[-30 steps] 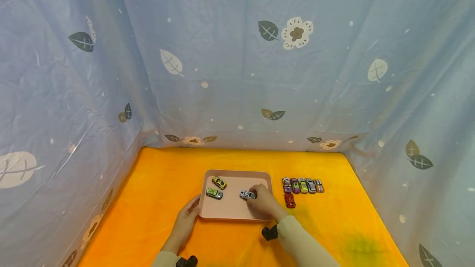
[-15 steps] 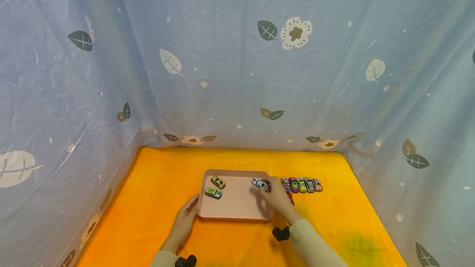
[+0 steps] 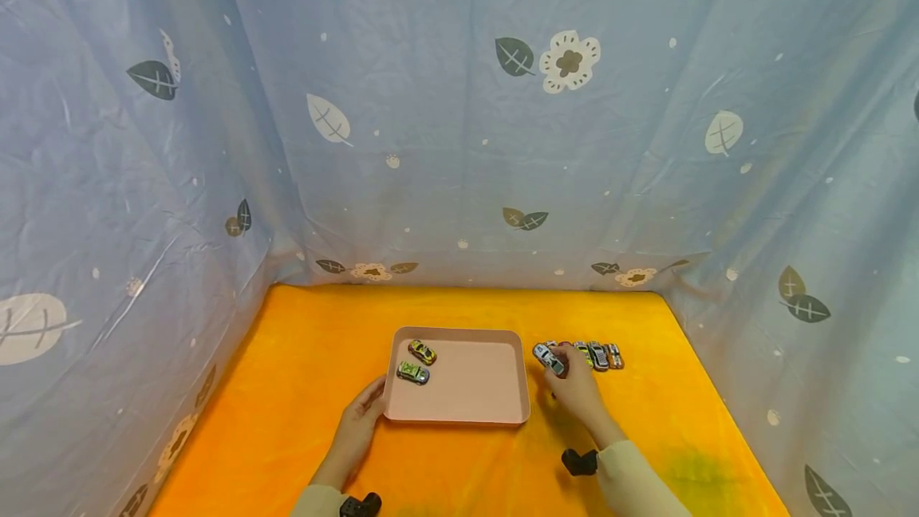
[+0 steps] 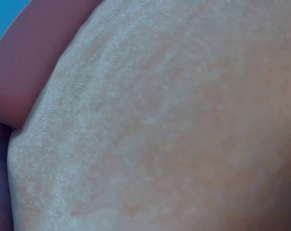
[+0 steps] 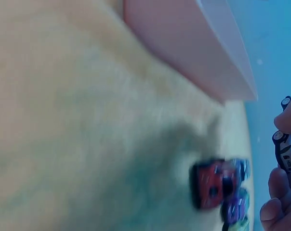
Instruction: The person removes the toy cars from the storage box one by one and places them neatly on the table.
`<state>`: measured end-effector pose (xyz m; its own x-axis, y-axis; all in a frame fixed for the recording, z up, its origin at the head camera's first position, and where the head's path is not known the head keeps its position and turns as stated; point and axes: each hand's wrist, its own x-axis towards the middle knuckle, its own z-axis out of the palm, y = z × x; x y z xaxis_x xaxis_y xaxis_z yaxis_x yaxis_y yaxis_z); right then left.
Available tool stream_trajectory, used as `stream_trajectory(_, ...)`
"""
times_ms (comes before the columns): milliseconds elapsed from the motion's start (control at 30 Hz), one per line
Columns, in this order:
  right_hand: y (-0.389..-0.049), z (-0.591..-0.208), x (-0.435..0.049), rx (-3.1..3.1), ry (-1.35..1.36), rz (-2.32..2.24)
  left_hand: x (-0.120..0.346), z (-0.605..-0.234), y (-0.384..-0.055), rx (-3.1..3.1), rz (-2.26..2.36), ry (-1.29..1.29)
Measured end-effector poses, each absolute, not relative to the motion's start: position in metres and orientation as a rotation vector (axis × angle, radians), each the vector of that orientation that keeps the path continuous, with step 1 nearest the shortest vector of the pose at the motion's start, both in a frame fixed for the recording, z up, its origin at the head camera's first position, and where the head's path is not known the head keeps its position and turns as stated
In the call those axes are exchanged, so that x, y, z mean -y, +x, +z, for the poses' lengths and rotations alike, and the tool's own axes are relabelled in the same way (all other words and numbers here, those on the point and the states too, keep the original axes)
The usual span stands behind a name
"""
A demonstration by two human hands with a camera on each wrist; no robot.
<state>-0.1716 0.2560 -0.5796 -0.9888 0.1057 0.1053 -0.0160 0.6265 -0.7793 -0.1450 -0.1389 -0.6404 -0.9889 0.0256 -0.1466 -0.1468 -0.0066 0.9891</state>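
Note:
In the head view my right hand [image 3: 577,389] pinches a white and grey toy car [image 3: 549,358] just right of the pink tray [image 3: 474,416]. The right wrist view shows the thumb and fingers on this car [image 5: 285,155], above the cloth. My left hand [image 3: 357,427] holds the tray's left side. Inside the tray at the left lie a yellow toy car [image 3: 422,352] and a green toy car [image 3: 412,373]. In the left wrist view, part of the tray [image 4: 30,62] shows at the upper left; the cloth fills most of it.
A row of toy cars stands right of the tray, partly behind my right hand; a grey car [image 3: 599,355] and an orange and white car [image 3: 614,356] show. A red toy car [image 5: 212,186] sits before the row. Blue curtains [image 3: 431,182] surround the orange-yellow cloth [image 3: 309,341].
My right hand has lifted the white and grey car from the tray and carried it right, past the rim, towards the row. My left hand has stayed at the tray's left side.

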Motion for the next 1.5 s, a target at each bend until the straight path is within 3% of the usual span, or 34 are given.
stream_trajectory(500, -0.147, -0.594, -0.302, 2.786, -0.297, 1.277, 0.139, -0.641, -0.145, -2.096, 2.150, -0.116)
stream_trajectory(1000, -0.138, -0.594, -0.301, 2.865, -0.488, 1.227, 0.140, -0.641, -0.144, -2.114, 2.142, -0.102)
stream_trajectory(1500, -0.137, -0.591, -0.296, 2.919, -0.506, 1.159, 0.140, -0.639, -0.144, -2.093, 2.147, -0.137)
